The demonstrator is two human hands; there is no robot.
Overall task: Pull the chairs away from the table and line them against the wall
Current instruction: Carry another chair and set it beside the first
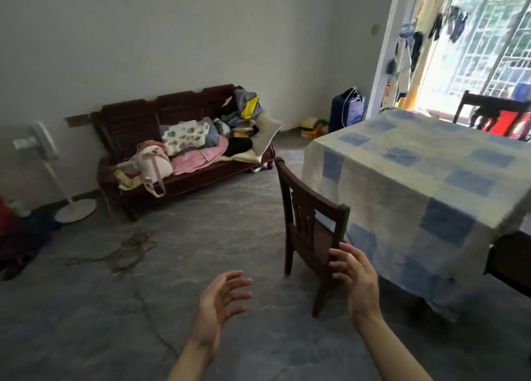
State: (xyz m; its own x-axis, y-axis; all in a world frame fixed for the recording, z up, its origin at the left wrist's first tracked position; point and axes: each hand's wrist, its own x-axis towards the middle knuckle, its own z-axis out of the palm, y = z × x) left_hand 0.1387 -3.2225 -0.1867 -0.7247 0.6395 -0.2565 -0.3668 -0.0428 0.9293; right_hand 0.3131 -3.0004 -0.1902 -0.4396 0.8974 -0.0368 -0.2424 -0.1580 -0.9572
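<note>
A dark wooden chair (309,222) stands pushed in at the near left side of the table (425,162), which wears a blue and cream checked cloth. My right hand (355,277) is open, fingers spread, just in front of the chair's right back post; I cannot tell if it touches. My left hand (221,303) is open over the floor, left of the chair and clear of it. A second dark chair (488,110) stands at the table's far side with red cloth on it. Another dark chair part (508,263) shows at the table's right edge.
A dark wooden sofa (178,153) piled with clothes stands against the far wall. A white standing fan (57,176) is left of it. Cord and straps (129,251) lie on the grey floor. A blue suitcase (346,109) sits by the balcony door.
</note>
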